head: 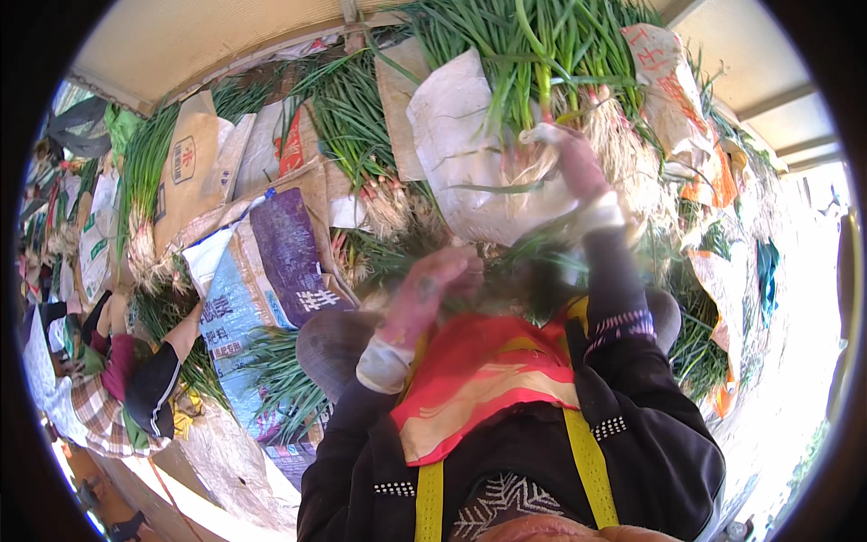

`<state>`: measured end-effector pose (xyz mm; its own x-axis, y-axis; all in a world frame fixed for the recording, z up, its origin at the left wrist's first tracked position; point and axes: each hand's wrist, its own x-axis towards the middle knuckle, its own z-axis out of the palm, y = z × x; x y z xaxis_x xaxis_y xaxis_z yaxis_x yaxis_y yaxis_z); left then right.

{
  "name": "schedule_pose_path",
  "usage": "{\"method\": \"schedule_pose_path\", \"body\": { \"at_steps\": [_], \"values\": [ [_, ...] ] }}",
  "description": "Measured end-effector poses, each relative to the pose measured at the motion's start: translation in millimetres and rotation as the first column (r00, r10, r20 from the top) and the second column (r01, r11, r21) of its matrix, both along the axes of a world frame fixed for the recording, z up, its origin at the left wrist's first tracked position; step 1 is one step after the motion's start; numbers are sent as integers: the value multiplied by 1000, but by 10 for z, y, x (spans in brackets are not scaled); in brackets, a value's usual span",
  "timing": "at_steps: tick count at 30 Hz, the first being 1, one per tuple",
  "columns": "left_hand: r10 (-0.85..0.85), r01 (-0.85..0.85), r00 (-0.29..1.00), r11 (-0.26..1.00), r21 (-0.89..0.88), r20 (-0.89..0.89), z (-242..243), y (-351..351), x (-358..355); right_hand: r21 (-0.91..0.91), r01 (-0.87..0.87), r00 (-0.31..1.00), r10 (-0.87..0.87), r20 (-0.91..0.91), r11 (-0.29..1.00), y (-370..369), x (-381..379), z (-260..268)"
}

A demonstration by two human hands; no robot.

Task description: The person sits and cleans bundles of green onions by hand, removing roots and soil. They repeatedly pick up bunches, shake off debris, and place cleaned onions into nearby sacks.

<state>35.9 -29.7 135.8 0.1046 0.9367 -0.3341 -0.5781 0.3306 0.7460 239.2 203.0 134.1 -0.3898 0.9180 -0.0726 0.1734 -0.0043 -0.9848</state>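
My right hand (577, 157), in a worn pinkish covering with a pale cuff, reaches forward over a white woven sack (450, 112). Its fingertips pinch the reddish lower end of a green onion (544, 85), whose leaves rise away from me. Beside it lies a large bunch of green onions (603, 51) with long pale roots (613, 135). Closer to my body, my left hand (433, 288) is curled and blurred above loose green leaves; whether anything is inside it cannot be made out. A red and tan apron (484, 386) covers my lap.
More onion bunches (359, 122) lie leftward between paper and woven sacks (186, 166). A blue and purple printed sack (234, 325) is near my left knee. Another person (129, 379) sits at the far left. Tan panels (223, 40) bound the far side.
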Motion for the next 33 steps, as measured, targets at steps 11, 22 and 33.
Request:
{"method": "schedule_pose_path", "body": {
  "at_steps": [11,22,33],
  "values": [
    [63,-88,961,993,-81,-268,-305,221,69,87,49,954,-73,290,995,-778,-16,-119],
    [1,42,920,994,102,-392,-513,552,301,-92,-484,592,403,698,870,-1600,-276,144],
    [-101,24,877,986,-167,-470,-85,98,251,227,-663,576,292,764,714,-988,-384,-264]
  ]
}}
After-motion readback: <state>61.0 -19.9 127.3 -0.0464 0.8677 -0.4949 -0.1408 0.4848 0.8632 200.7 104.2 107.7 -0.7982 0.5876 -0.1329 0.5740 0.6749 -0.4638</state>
